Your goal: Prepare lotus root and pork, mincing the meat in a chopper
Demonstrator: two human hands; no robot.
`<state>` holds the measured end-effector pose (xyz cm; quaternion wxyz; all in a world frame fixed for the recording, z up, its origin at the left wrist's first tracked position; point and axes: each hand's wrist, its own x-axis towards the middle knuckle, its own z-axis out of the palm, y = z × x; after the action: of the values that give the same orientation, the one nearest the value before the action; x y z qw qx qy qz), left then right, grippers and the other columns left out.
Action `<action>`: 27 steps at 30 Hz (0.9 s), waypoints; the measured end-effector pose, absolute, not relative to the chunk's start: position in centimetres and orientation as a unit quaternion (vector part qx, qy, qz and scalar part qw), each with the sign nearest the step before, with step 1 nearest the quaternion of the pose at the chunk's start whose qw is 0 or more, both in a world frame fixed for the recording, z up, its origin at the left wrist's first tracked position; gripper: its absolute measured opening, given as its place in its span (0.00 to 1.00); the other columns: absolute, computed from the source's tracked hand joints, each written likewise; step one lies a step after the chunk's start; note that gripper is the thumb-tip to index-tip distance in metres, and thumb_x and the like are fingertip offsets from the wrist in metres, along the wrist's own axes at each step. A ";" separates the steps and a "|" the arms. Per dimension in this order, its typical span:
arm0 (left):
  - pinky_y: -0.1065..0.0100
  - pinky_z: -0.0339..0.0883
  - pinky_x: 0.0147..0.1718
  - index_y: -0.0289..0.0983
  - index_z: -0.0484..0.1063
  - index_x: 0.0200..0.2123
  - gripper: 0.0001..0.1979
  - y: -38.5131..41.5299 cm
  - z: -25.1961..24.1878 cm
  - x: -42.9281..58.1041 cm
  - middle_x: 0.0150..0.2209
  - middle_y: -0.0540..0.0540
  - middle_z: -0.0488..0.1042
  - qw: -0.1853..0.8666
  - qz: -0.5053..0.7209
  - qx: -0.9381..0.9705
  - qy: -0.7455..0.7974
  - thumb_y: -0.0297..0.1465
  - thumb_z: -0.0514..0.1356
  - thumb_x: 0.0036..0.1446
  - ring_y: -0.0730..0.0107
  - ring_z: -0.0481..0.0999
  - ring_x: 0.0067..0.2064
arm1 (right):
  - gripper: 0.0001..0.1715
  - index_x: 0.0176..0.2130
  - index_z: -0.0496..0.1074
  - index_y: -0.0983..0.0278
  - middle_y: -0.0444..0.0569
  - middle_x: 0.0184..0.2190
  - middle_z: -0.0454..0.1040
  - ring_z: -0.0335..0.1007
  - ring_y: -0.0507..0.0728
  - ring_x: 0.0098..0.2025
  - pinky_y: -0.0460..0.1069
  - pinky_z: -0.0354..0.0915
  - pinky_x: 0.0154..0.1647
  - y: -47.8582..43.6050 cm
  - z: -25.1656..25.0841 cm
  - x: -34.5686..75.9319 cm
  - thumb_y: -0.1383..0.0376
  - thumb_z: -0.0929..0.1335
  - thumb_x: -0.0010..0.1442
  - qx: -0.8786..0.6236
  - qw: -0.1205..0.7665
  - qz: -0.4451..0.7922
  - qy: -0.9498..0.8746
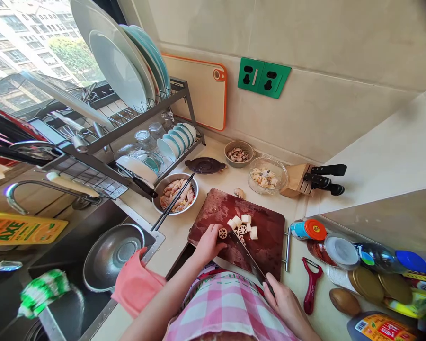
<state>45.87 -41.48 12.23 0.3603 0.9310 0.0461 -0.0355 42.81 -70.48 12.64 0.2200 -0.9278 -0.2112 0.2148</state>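
On a dark red cutting board (209, 215), my left hand (209, 244) closes around a piece of lotus root (223, 233), its holed cut face turned to the right. My right hand (279, 293) grips the handle of a kitchen knife (246, 255). The blade points up and left across the board, its tip close to the lotus root. Just beyond the tip lies a small pile of cut lotus root chunks (246, 220), some showing their holes.
Behind the board stand a metal bowl of raw meat (177, 194) with chopsticks, a small basket (238, 154), a glass bowl (268, 175) and a knife block (296, 180). A red peeler (310, 286) and several jars line the right; a sink (102, 218) and dish rack (138, 118) are left.
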 end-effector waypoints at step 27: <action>0.62 0.63 0.49 0.39 0.67 0.47 0.22 -40.8 14.5 52.4 0.46 0.42 0.71 0.380 -0.052 0.912 -0.144 0.20 0.54 0.47 0.61 0.70 0.48 | 0.38 0.44 0.71 0.66 0.62 0.42 0.77 0.75 0.62 0.44 0.50 0.68 0.41 -70.6 14.9 42.7 0.41 0.52 0.59 -0.929 0.321 0.183 -0.028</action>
<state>52.41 -40.79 14.51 0.3801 0.9122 -0.1441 -0.0521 42.68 -70.59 14.88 0.3209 -0.9289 -0.0276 0.1828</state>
